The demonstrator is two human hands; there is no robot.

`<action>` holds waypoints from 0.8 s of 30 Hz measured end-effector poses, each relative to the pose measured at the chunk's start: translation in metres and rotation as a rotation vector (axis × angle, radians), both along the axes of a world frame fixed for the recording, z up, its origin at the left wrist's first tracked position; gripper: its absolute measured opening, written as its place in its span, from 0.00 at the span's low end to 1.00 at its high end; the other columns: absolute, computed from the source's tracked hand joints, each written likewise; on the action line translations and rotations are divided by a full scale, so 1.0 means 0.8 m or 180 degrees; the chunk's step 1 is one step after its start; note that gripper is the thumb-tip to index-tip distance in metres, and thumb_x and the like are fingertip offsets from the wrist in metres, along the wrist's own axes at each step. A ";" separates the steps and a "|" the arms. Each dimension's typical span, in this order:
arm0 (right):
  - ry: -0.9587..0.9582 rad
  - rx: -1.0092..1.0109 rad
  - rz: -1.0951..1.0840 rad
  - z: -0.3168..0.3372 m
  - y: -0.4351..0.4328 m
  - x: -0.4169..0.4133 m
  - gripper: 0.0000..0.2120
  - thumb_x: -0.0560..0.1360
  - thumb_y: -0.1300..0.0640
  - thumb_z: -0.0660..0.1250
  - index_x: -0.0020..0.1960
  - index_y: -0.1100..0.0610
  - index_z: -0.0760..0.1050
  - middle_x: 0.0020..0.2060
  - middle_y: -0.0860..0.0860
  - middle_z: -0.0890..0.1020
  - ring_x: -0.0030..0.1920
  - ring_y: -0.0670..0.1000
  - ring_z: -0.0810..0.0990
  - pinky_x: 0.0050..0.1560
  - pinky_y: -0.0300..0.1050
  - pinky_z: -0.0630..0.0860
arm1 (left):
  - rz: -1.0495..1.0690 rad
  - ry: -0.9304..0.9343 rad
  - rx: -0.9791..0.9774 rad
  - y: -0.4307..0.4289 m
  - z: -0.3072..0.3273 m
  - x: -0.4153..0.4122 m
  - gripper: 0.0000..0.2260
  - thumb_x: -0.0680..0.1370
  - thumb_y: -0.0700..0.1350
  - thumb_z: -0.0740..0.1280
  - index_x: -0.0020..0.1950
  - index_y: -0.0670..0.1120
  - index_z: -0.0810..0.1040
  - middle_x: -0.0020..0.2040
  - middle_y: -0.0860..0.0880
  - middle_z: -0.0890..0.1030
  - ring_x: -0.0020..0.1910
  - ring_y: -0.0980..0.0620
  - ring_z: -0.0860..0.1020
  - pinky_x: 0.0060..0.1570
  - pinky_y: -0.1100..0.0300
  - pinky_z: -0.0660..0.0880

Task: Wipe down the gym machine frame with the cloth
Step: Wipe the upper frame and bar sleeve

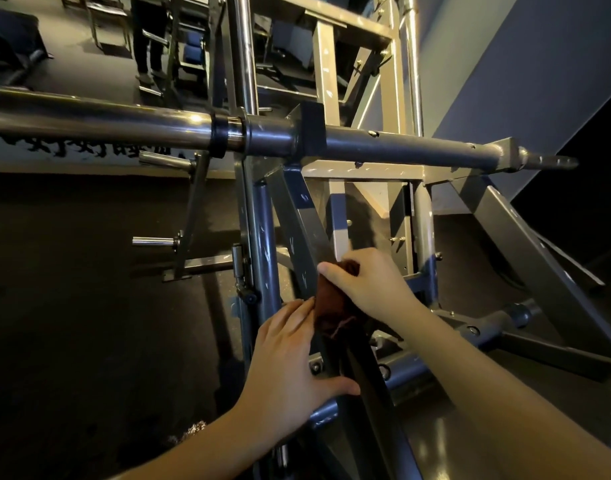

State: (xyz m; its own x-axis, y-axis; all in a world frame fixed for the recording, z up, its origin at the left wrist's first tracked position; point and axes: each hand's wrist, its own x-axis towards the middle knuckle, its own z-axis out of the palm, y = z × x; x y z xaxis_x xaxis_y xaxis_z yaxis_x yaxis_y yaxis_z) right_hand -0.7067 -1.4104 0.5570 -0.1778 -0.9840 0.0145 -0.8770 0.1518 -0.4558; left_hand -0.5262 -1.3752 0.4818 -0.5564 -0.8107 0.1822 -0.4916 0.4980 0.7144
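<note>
Just below centre, toward 6 o'clock, a dark red cloth lies bunched on a slanted bar of the gym machine frame. The right hand, at the cloth's 2 o'clock, grips its top, thumb over it. The left hand, at its 7 o'clock, rests fairly straight fingers against the cloth's lower edge.

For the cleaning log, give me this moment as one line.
right hand: holds cloth against slanted frame bar | left hand: rests on same bar, just below cloth | step: wiping
</note>
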 end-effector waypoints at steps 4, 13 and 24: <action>-0.0003 -0.0200 -0.0148 0.015 -0.067 -0.006 0.15 0.81 0.40 0.63 0.51 0.52 0.78 0.43 0.46 0.80 0.47 0.46 0.80 0.47 0.39 0.76 | 0.0007 -0.0241 0.0181 -0.004 0.000 -0.001 0.54 0.66 0.76 0.69 0.83 0.57 0.47 0.81 0.64 0.48 0.79 0.63 0.40 0.80 0.54 0.39; -0.0291 0.0197 -0.0015 0.015 0.001 -0.027 0.09 0.81 0.44 0.65 0.49 0.49 0.72 0.47 0.45 0.77 0.51 0.47 0.78 0.44 0.36 0.73 | -0.0011 -0.0293 0.0189 -0.007 0.001 -0.002 0.57 0.65 0.77 0.68 0.83 0.55 0.44 0.82 0.62 0.43 0.75 0.66 0.37 0.74 0.58 0.35; 0.0162 -0.0464 -0.0115 0.031 -0.109 0.033 0.15 0.82 0.42 0.63 0.62 0.52 0.72 0.54 0.49 0.78 0.59 0.54 0.79 0.53 0.43 0.75 | -0.0183 -0.0306 0.0272 -0.018 -0.004 -0.003 0.59 0.65 0.75 0.71 0.83 0.55 0.42 0.83 0.60 0.40 0.79 0.60 0.36 0.79 0.53 0.36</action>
